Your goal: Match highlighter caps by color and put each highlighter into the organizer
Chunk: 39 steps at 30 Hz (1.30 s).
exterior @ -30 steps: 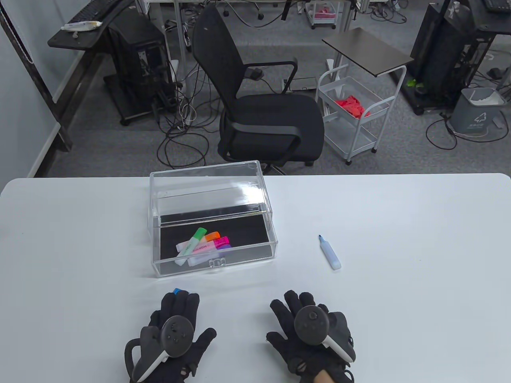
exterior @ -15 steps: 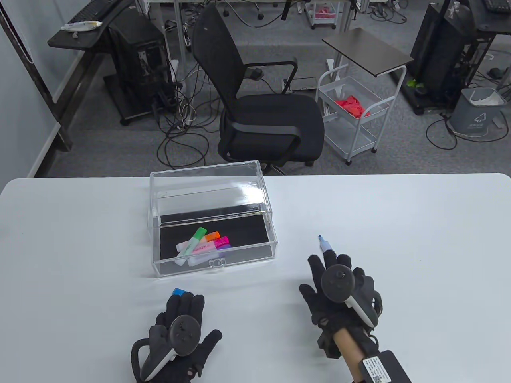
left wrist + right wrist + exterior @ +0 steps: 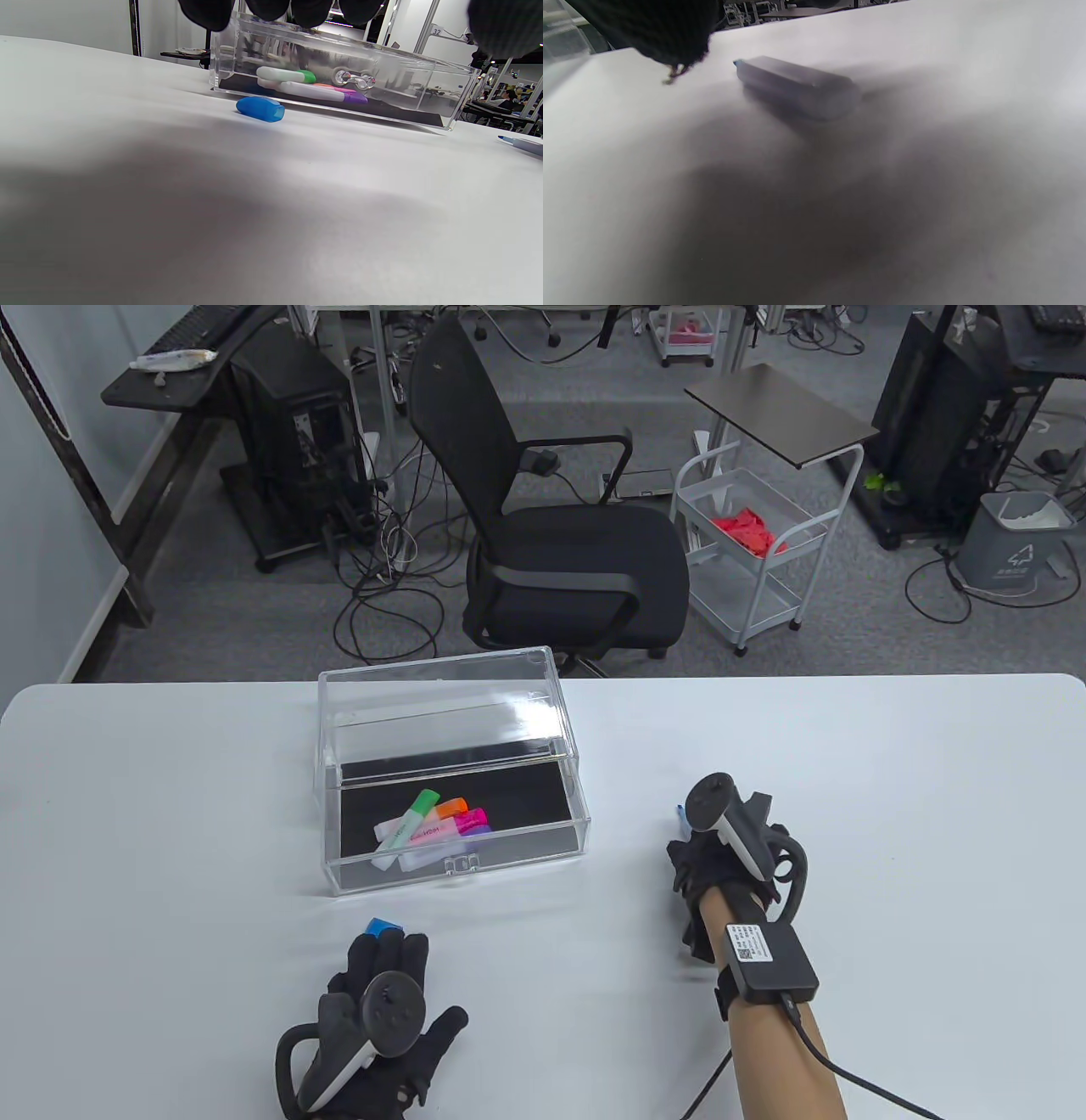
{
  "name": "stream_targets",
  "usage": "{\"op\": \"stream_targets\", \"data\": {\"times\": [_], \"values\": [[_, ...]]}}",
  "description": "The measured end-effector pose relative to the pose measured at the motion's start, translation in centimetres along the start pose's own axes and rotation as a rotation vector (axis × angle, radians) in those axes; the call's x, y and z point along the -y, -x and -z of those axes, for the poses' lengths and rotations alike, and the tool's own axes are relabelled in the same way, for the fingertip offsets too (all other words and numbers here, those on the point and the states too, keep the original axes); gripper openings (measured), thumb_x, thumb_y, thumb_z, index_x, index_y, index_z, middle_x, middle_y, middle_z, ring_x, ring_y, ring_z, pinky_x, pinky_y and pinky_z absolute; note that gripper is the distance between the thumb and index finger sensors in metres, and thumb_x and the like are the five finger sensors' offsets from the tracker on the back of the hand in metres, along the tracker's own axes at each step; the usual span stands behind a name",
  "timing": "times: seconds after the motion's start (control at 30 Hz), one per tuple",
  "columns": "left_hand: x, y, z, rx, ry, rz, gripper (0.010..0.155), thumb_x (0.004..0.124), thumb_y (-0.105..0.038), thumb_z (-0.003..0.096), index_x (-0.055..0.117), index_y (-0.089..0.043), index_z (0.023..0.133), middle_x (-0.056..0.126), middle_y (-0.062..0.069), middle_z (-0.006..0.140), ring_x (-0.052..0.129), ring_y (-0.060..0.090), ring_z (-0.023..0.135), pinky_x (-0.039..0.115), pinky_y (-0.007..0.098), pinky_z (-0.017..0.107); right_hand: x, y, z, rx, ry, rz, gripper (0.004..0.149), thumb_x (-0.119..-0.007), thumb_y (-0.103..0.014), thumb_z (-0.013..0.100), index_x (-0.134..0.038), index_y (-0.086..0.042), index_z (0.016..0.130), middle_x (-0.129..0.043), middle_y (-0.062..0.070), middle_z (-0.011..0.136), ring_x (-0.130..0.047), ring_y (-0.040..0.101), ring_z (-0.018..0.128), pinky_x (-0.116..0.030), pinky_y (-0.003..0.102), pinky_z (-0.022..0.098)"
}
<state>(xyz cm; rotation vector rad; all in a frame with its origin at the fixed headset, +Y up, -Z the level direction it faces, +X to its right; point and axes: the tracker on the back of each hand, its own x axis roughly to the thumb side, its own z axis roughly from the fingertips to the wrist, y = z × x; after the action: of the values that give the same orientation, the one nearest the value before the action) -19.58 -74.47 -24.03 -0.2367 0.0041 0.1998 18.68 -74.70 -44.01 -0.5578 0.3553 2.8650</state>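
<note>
**Reaching over the uncapped blue highlighter**

Hovering above the blue highlighter (image 3: 797, 87), the right hand (image 3: 721, 857) covers nearly all of it in the table view, where only the blue tip shows at the hand's 11 o'clock edge. The right wrist view shows the pale barrel lying flat on the white table (image 3: 891, 814), deep in the hand's shadow and blurred, with 1 gloved fingertip (image 3: 666, 29) above and beside its tip end, not touching it. The rest of that hand's fingers are out of sight in every view, so whether they are spread or curled cannot be told.

The left hand (image 3: 377, 1018) lies flat on the table near the bottom edge, fingers straight and relaxed, grasping nothing. The blue cap (image 3: 260, 109) lies on the table just past its fingertips, at 12 o'clock; from above the fingers look close to it, and contact cannot be told.

Beyond the cap, further toward 12 o'clock, stands the clear acrylic organizer (image 3: 454, 861) with its black floor. Inside lie capped highlighters in a loose pile: green (image 3: 422, 804), orange (image 3: 454, 806), pink (image 3: 469, 819) and purple (image 3: 478, 833) caps show, but the barrels overlap and the glossy front wall blurs them, so their count is unsure.

A black office chair (image 3: 551, 517) stands behind the table at 12 o'clock, and a white wire trolley (image 3: 755, 551) holding something red at 1 o'clock.
</note>
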Motion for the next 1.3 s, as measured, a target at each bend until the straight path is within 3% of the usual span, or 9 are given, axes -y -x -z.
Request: {"op": "stream_targets", "data": {"times": [0.17,0.4,0.6,0.73,0.9,1.3], "values": [[0.0,0.1,0.1,-0.009,0.007,0.005,0.090,0.053,-0.080,0.0397,0.014,-0.040,0.110,0.010,-0.011,0.120,0.014,0.025,0.118,0.035,0.051,0.084,-1.3,0.1,1.7,-0.068,-0.060,-0.014,0.075,-0.087,-0.043,0.039,-0.049,-0.024,0.101,-0.050,0.014,0.106,-0.052,0.041,0.095,-0.030,0.065,0.072],[0.3,-0.1,0.3,-0.019,0.030,0.007,0.090,0.053,-0.080,0.0399,0.014,-0.039,0.110,0.011,-0.011,0.120,0.014,0.025,0.118,0.036,0.051,0.084,-1.5,0.1,1.8,-0.075,0.009,-0.032,0.057,-0.084,-0.037,0.041,-0.065,-0.019,0.092,-0.065,0.014,0.094,-0.065,0.038,0.085,-0.044,0.064,0.068],[0.4,-0.2,0.4,-0.016,0.036,0.009,0.090,0.053,-0.080,0.0399,0.014,-0.039,0.110,0.011,-0.011,0.120,0.014,0.025,0.118,0.035,0.051,0.084,-1.7,-0.6,0.9,-0.018,0.045,-0.181,0.056,-0.074,-0.037,0.042,-0.059,-0.015,0.091,-0.067,0.015,0.094,-0.071,0.039,0.085,-0.050,0.066,0.067],[0.6,-0.2,0.7,-0.024,0.050,0.013,0.090,0.053,-0.080,0.0399,0.014,-0.039,0.110,0.011,-0.011,0.120,0.015,0.025,0.118,0.036,0.051,0.084,-0.9,-0.6,-0.5,0.061,0.078,-0.149,0.057,-0.068,-0.039,0.043,-0.055,-0.012,0.091,-0.080,0.017,0.086,-0.086,0.038,0.075,-0.061,0.066,0.062],[0.8,-0.1,0.8,-0.028,0.063,0.012,0.090,0.053,-0.080,0.0400,0.014,-0.039,0.110,0.011,-0.011,0.120,0.015,0.025,0.118,0.035,0.051,0.084,0.3,-0.3,-3.1,0.140,0.117,-0.106,0.053,-0.067,-0.036,0.044,-0.051,-0.017,0.091,-0.078,0.010,0.079,-0.088,0.033,0.067,-0.066,0.062,0.056],[1.7,0.0,1.4,-0.037,0.099,0.053,0.090,0.053,-0.079,0.0400,0.014,-0.040,0.110,0.010,-0.011,0.120,0.014,0.025,0.118,0.035,0.051,0.084,2.1,-0.8,-12.1,0.289,0.147,-0.021,0.053,-0.071,-0.034,0.044,-0.055,-0.017,0.092,-0.079,0.013,0.085,-0.090,0.035,0.070,-0.067,0.063,0.057]]}}
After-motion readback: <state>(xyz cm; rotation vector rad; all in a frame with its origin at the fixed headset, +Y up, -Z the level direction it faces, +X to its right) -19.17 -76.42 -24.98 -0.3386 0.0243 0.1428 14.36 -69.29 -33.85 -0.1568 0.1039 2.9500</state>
